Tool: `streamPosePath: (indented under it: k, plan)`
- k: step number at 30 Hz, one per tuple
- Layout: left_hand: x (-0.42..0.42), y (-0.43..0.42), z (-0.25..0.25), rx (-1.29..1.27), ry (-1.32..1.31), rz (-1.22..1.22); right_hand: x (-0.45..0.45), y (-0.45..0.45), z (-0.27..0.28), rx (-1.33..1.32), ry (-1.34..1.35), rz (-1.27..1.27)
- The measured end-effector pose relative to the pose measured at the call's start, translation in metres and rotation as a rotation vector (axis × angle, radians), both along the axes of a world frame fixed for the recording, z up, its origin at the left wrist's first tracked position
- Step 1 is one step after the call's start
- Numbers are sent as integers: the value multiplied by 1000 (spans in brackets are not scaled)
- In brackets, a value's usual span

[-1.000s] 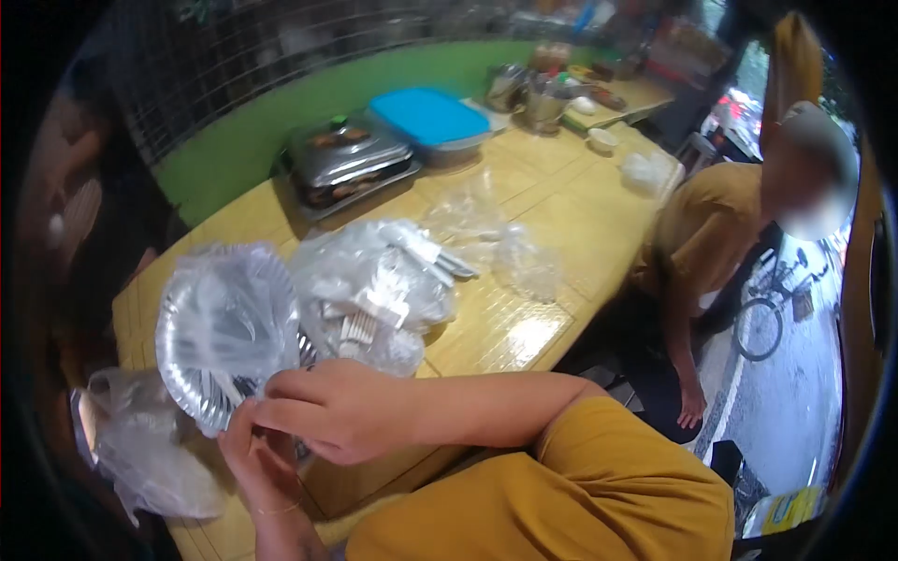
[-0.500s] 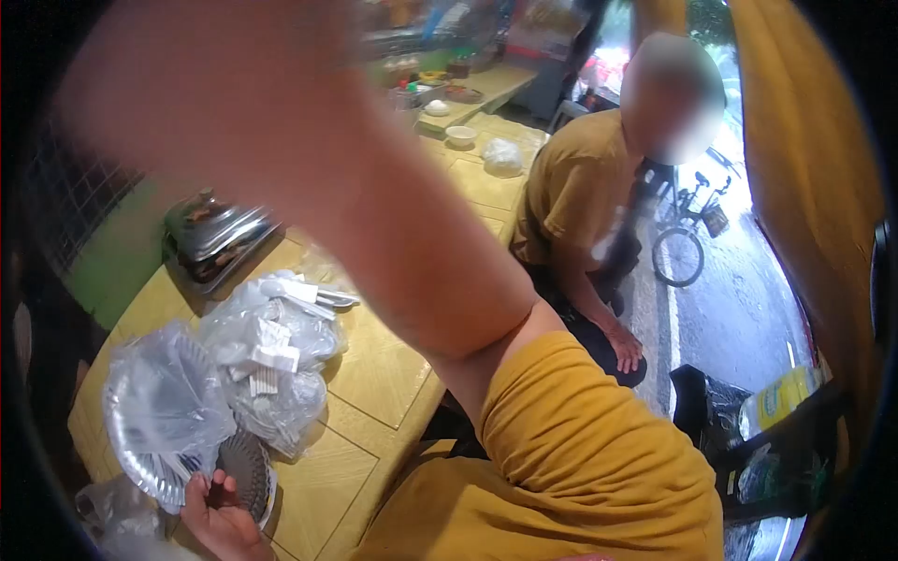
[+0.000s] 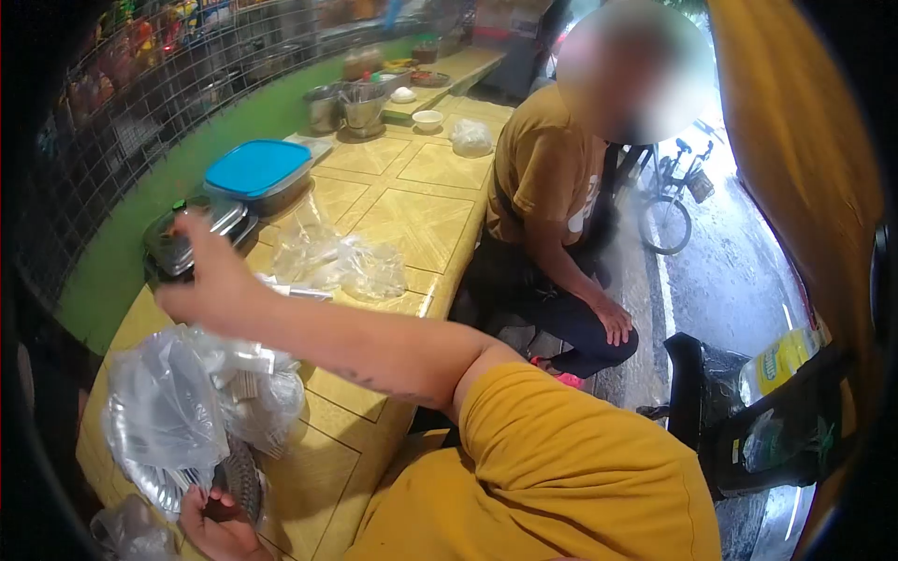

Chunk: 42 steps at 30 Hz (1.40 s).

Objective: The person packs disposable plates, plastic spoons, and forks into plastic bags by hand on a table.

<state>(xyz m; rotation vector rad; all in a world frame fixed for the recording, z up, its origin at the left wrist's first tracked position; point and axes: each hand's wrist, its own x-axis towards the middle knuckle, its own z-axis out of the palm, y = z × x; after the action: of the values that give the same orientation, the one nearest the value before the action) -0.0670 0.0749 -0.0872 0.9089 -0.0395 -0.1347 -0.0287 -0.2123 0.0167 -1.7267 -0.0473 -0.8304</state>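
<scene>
Plastic bag point(image 3: 166, 402) still over foil plate point(image 3: 140, 479), 8 o'clock. Our left hand point(image 3: 221, 524), 7 o'clock, at bag's edge; pinching or not, we cannot tell. Our right hand point(image 3: 208, 280), 9 o'clock, blurred, fingers apart, near still-covered pan point(image 3: 229, 218).

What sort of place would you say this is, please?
Probably a roadside food stall or eatery: a blue-lidded container and a white bowl stand on a long yellow table, and a street with a bicycle lies just beyond.
</scene>
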Motion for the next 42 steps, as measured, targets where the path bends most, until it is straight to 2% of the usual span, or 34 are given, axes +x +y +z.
streamPosePath:
  k: [1, 4, 5, 6, 7, 10, 12, 14, 17, 19, 21, 23, 26, 27, 30, 36, 38, 39, 40, 41, 42]
  plan:
    - [-2, 1, 2, -12, -1, -31, 9, 10, -20, -78, 60, -26]
    - [-16, 0, 14, 83, 144, 69, 27, 38, -61, 55, 93, 116]
    - [-19, 8, 11, 95, 108, 44, 37, 45, -75, 131, 174, 165]
    - [-20, 12, 11, 114, 74, 29, 28, 54, -62, 209, 257, 207]
    - [-21, 15, 9, 122, 101, 65, 12, 48, -56, 324, 463, 357]
    - [-31, -18, 48, 107, 52, 71, 10, 43, -79, 750, 479, 707]
    - [-24, -18, 46, 54, 38, 54, 17, 40, -95, 915, 492, 797]
    - [-22, -18, 44, -30, -16, 40, 25, 36, -98, 882, 563, 747]
    - [-16, -11, 24, 18, -181, 20, 48, 32, -130, 996, 492, 783]
    - [-18, -21, 20, 196, -220, 56, 54, 29, -142, 953, 424, 773]
    - [-18, -29, 12, 356, -245, 61, 54, 29, -145, 979, 420, 653]
    - [-21, -40, 7, 568, -319, 111, 26, 50, -106, 1022, 445, 507]
    - [-27, -56, 11, 801, -425, 261, 8, 62, -90, 823, 452, 380]
    - [-28, -58, 12, 862, -460, 319, 7, 67, -91, 915, 401, 362]
    - [-17, -53, 2, 1098, -746, 439, -1, 74, -80, 945, 351, 383]
    - [-27, -40, 15, 838, -1009, 265, 18, 51, -120, 1003, 377, 437]
    - [-38, -38, 14, 645, -650, 15, 17, 48, -120, 986, 394, 426]
    - [-41, -36, 16, 547, -468, -102, 20, 45, -127, 830, 357, 416]
    - [-41, -34, 20, 490, -471, -112, 23, 41, -134, 680, 315, 393]
    - [-39, -31, 25, 434, -475, -121, 35, 31, -161, 385, 223, 357]
    - [-37, -28, 30, 378, -481, -131, 37, 26, -161, 137, 171, 325]
